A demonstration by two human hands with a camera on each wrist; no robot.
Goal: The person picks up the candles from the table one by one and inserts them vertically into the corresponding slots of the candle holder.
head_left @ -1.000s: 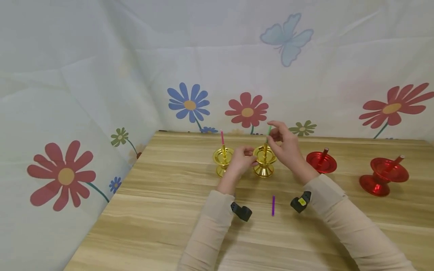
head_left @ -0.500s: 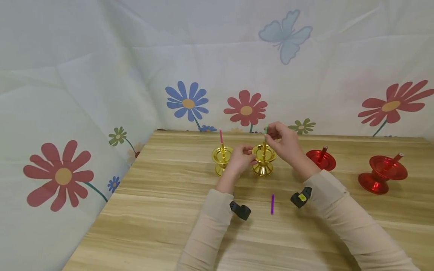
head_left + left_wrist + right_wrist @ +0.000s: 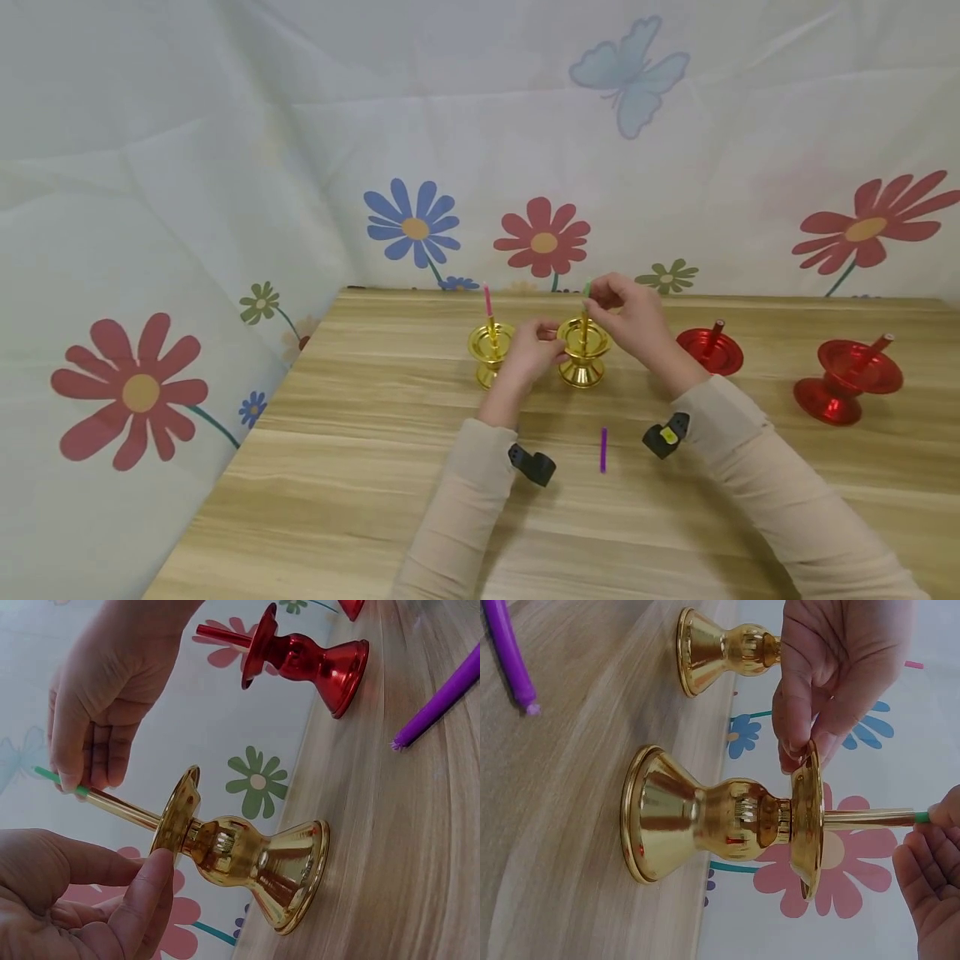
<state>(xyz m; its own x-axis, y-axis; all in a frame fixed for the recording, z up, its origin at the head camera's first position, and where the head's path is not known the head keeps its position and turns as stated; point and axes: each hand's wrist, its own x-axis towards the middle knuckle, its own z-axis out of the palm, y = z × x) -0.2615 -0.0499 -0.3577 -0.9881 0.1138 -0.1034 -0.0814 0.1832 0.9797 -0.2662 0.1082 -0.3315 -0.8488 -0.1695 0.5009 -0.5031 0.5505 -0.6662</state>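
At the middle of the table in the head view stands a gold candle holder (image 3: 582, 372) with a dish and a thin upright tube. My left hand (image 3: 531, 354) pinches the dish's rim between thumb and fingers. Above it, my right hand (image 3: 630, 317) pinches a thin green candle (image 3: 52, 777) at the top of the tube, its lower end inside. Only a short green piece shows past the fingertips in the left wrist view. Just left, a second gold candle holder (image 3: 487, 373), partly behind my left hand, bears an upright pink candle (image 3: 487, 300).
A purple candle (image 3: 603, 450) lies on the wooden table (image 3: 337, 467) between my forearms. Two red candle holders (image 3: 711, 352) (image 3: 858, 367) stand at the right, the nearer one partly behind my right arm. A flower-printed cloth (image 3: 450, 108) hangs behind the table.
The green candle has gone from leaning to in line with the tube and has sunk lower. My right hand has moved slightly left and down with it; my left hand stays at the rim.
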